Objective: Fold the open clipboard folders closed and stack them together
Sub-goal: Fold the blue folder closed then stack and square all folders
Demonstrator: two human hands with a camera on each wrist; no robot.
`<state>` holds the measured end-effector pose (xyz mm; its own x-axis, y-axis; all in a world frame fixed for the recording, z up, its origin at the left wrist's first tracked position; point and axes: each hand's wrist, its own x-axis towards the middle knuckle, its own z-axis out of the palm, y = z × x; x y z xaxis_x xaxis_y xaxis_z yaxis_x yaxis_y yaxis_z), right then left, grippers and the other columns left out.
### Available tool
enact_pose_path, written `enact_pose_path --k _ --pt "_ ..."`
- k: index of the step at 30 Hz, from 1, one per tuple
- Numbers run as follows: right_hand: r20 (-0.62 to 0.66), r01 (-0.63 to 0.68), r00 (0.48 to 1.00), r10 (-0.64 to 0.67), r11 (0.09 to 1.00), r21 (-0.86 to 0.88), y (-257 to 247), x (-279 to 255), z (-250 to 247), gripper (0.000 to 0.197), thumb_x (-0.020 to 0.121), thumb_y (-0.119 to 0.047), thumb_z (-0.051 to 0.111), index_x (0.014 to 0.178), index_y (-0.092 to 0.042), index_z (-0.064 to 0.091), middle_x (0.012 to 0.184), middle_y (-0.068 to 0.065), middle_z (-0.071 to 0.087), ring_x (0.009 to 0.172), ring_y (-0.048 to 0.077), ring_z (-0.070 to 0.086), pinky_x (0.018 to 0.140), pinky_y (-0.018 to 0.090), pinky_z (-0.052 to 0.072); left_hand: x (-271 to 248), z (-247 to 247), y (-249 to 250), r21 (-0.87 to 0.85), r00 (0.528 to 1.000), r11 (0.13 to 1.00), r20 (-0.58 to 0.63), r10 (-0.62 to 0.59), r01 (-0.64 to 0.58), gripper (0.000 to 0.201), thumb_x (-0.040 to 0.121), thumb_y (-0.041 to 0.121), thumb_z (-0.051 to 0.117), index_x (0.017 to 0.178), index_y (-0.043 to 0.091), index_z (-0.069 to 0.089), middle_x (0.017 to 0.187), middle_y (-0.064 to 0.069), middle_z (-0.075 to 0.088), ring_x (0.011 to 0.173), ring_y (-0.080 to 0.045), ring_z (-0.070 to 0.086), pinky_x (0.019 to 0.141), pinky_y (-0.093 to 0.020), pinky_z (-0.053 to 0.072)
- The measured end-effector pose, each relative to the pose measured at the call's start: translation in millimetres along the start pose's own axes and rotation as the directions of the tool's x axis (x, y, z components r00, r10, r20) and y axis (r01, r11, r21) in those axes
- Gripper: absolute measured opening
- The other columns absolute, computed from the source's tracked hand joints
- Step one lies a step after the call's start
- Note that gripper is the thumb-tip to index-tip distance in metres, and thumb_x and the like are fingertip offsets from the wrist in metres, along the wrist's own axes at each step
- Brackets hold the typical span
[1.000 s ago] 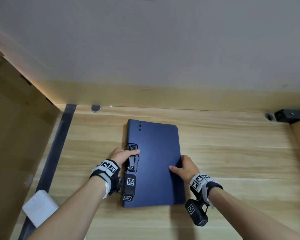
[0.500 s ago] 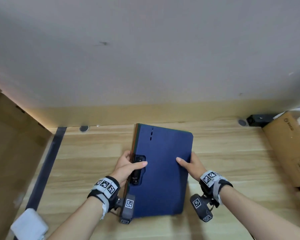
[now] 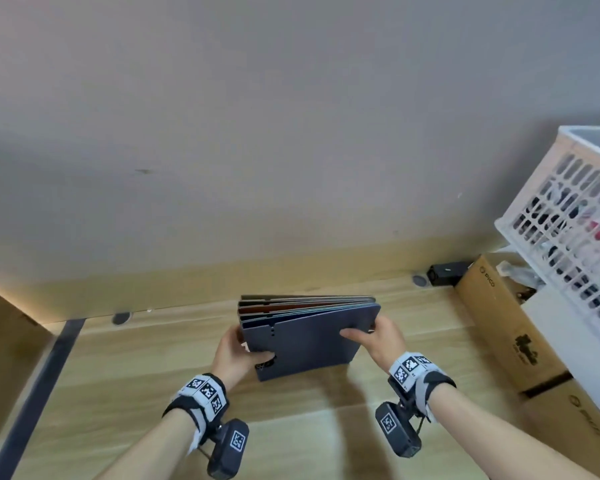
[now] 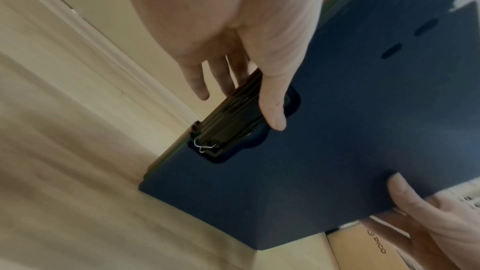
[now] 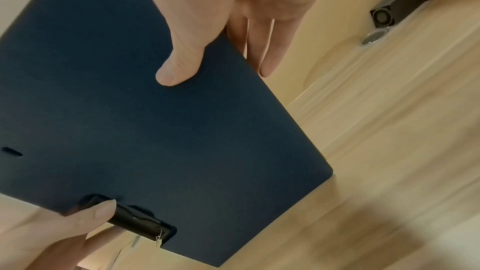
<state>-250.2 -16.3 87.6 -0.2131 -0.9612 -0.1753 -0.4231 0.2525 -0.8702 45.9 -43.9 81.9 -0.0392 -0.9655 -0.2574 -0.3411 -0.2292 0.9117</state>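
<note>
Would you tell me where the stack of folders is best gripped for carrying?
Judging by its pose, grip the stack of folders by both side edges: left hand from the left at the black clips, right hand on the opposite edge, thumbs on top.

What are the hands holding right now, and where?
Both grip the folder stack: left hand at the clip edge, right hand at the opposite edge.

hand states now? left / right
Left hand: grips the folder stack at its clip edge.
Right hand: grips the stack's opposite edge, thumb on the blue cover.
</note>
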Motion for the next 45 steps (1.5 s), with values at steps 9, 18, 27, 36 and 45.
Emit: enact_pose_path --k 9,18,27,36,45 --pt "0.062 0.062 0.996 -0.056 0.992 -0.108 -4 0 -6 0.02 0.072 -0.048 0.077 0.088 -0.043 0.065 0.092 -0.015 0.074 0.091 0.009 0.068 0.084 0.033 0.052 -8 -13 29 0.002 0.981 0.993 0.156 0.118 -0.12 0.07 0.064 0.012 0.087 0.126 0.018 0.054 0.115 0.0 0.07 0.102 -0.007 0.067 0.095 -0.039 0.053" --pt "0.113 0.07 0.992 -0.057 0.99 -0.121 -13 -4 -6 0.022 0.079 -0.046 0.072 0.098 -0.04 0.062 0.093 -0.022 0.07 0.093 0.004 0.065 0.082 0.032 0.048 -21 1 74 -0.355 0.994 0.929 -0.06 0.094 -0.109 0.058 0.08 0.059 0.056 0.133 0.037 0.049 0.136 0.003 0.055 0.123 -0.011 0.052 0.1 -0.03 0.042" --pt "-0.048 0.101 0.995 -0.091 0.95 0.296 -63 -8 -13 0.035 0.096 -0.049 0.046 0.119 -0.026 0.059 0.121 -0.014 0.06 0.117 0.002 0.052 0.101 0.025 0.037 -14 13 75 -0.433 0.984 0.899 -0.178 -0.007 -0.072 0.025 0.1 0.034 0.045 0.119 0.022 0.055 0.125 0.001 0.059 0.124 -0.018 0.05 0.111 -0.036 0.034" --pt "-0.239 0.121 0.97 -0.033 0.924 0.363 -65 -3 4 0.029 0.099 -0.029 0.042 0.125 -0.024 0.053 0.106 -0.018 0.061 0.105 -0.005 0.054 0.093 0.023 0.037 -9 14 71 -0.495 0.979 0.866 -0.201 -0.043 -0.063 0.064 0.083 0.055 0.057 0.133 0.015 0.05 0.14 -0.013 0.054 0.132 -0.031 0.049 0.113 -0.053 0.034" --pt "-0.387 0.247 0.915 -0.113 0.917 0.315 -70 2 18 0.033 0.093 -0.004 0.034 0.113 -0.021 0.053 0.094 -0.006 0.063 0.095 0.001 0.057 0.084 0.014 0.037 -19 14 75 -0.467 0.978 0.879 -0.211 -0.003 -0.098 0.046 0.09 0.043 0.048 0.125 0.014 0.057 0.131 -0.01 0.06 0.127 -0.026 0.052 0.114 -0.047 0.034"
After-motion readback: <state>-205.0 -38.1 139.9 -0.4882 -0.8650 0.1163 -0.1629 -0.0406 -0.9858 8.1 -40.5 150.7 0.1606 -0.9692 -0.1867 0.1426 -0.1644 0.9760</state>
